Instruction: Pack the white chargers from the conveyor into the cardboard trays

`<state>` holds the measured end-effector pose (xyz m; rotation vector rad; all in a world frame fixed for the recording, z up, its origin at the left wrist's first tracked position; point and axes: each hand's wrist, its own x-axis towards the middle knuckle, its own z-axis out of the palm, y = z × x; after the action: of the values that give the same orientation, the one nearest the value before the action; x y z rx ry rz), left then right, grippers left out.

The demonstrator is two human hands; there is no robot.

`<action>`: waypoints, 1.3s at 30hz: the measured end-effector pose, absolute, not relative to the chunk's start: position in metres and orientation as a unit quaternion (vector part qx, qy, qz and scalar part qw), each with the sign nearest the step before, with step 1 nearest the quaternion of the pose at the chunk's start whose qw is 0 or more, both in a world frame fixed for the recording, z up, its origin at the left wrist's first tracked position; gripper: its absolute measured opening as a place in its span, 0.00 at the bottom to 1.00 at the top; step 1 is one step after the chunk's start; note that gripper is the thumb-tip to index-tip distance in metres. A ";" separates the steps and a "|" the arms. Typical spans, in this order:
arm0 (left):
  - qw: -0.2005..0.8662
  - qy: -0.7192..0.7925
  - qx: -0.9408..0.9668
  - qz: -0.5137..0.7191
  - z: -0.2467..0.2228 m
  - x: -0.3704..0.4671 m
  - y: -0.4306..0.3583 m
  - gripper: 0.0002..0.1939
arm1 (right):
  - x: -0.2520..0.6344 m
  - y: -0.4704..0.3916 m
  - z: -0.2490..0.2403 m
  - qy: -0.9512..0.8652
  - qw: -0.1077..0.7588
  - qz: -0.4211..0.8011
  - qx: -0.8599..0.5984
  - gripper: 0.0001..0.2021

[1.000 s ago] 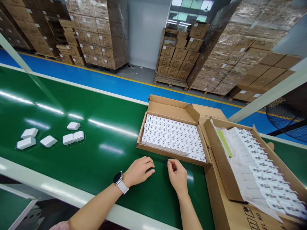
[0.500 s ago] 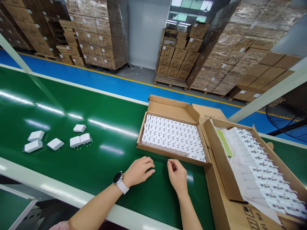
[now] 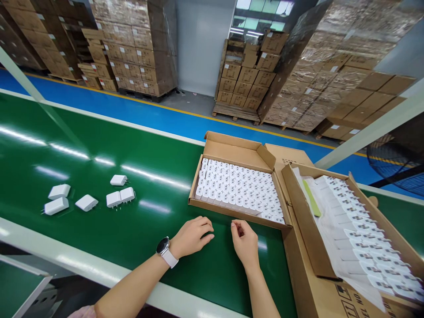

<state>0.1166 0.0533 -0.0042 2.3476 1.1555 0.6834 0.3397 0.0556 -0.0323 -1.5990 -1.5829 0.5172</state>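
Note:
My left hand, with a watch on its wrist, rests low over the green belt. Its fingers are loosely bent, the thumb stands apart, and it holds nothing. To its right is my right hand, fingers curled in towards the thumb, with nothing visible in them. Just beyond both hands sits an open cardboard box packed with rows of white chargers. Several loose white chargers lie on the belt at left, among them a pair side by side and a single one.
At right a second cardboard box of chargers, with a white liner and a green strip, stands tilted on a larger carton. A black fan is at far right. Wrapped pallets of cartons stand behind the belt.
The loose chargers have shifted to the right along the belt. Both hands and the boxes have stayed in place.

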 end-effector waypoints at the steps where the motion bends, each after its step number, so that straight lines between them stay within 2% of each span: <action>1: 0.219 0.417 0.847 0.246 -0.004 0.117 0.053 0.08 | 0.340 0.056 -0.032 -0.627 0.405 0.203 -0.634 0.20; 11: 0.219 0.419 0.847 0.242 -0.002 0.117 0.053 0.09 | 0.342 0.053 -0.033 -0.633 0.405 0.201 -0.629 0.22; 31: 0.214 0.413 0.850 0.248 -0.005 0.116 0.053 0.10 | 0.340 0.054 -0.031 -0.623 0.403 0.208 -0.637 0.20; 36: 0.208 0.424 0.835 0.281 0.003 0.114 0.056 0.11 | 0.343 0.055 -0.030 -0.624 0.403 0.205 -0.637 0.21; 39: 0.168 0.483 0.798 0.319 0.015 0.103 0.059 0.12 | 0.348 0.056 -0.032 -0.617 0.399 0.202 -0.648 0.22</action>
<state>0.1032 0.0594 0.0146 2.2706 1.3741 0.9071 0.3484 0.0557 -0.0320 -1.6400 -1.5605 0.5107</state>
